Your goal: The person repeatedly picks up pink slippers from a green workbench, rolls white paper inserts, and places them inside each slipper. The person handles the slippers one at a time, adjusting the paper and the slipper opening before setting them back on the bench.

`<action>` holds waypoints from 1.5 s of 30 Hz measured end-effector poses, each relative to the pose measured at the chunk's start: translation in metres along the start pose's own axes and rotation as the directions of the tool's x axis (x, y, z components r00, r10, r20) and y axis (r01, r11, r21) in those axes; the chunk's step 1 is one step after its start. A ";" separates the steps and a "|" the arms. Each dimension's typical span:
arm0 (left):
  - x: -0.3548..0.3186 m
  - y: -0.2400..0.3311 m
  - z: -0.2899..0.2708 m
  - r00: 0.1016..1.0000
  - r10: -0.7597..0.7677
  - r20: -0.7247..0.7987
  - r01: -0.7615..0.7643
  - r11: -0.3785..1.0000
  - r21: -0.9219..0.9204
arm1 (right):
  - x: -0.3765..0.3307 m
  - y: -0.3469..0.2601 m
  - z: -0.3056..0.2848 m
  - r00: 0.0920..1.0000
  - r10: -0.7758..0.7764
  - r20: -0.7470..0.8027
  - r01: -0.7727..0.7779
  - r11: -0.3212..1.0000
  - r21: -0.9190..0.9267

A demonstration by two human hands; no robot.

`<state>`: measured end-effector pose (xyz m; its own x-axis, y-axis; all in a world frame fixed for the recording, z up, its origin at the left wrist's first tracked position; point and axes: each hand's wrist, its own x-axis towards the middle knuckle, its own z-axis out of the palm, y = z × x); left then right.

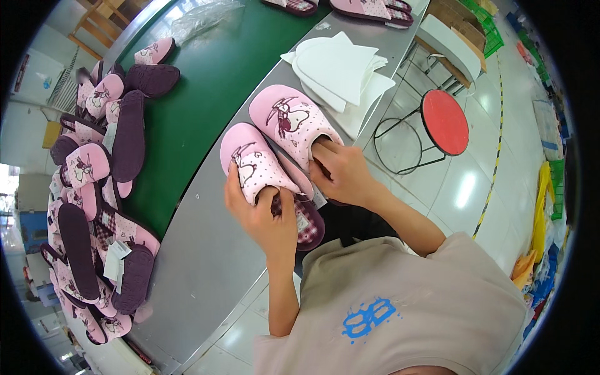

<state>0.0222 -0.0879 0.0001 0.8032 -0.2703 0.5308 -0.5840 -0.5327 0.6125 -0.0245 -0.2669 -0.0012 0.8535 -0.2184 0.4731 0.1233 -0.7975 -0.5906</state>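
While we steady the pair on the grey table edge (206,250), we log:
Near slipper (259,164): pink, toe pointing away from us, long axis slanting up-left; left hand (262,215) clasped around its heel.
Far slipper (294,122): just right of it, parallel; right hand (340,172) fingers tucked into its opening.
Surface: green belt (206,81) left of the pair.
Room: red stool (445,122), tiled floor.

Bright, even overhead light fills the scene, throwing white glare patches on the glossy floor tiles (465,187) and a soft sheen along the grey counter (206,250). Shadows are faint and short. Focus is sharp at centre; fisheye distortion bends straight edges, and a black vignette rings the frame.
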 end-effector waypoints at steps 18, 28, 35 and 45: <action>-0.033 -0.015 -0.052 0.999 -0.027 0.032 0.039 0.856 -0.516 | 0.006 -0.035 -0.003 0.983 -0.037 0.179 0.069 0.982 -0.174; -0.024 -0.029 -0.097 0.984 -0.146 0.100 0.177 0.836 -0.519 | 0.034 -0.059 0.040 0.973 -0.111 0.204 0.153 0.966 -0.207; 0.001 -0.047 -0.152 0.995 -0.095 -0.023 0.091 0.987 -0.134 | 0.039 -0.045 0.060 0.958 -0.196 0.207 0.219 0.971 -0.092; 0.085 -0.194 -0.340 0.951 0.043 -0.306 0.255 0.449 0.856 | 0.284 0.067 -0.073 0.990 -0.067 -0.127 -0.023 0.797 -0.603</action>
<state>0.1638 0.2655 0.1257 0.7030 -0.0346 0.7104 0.0429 -0.9949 -0.0909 0.1896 -0.4236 0.1412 0.7722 -0.2343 0.5906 -0.2270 -0.9699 -0.0880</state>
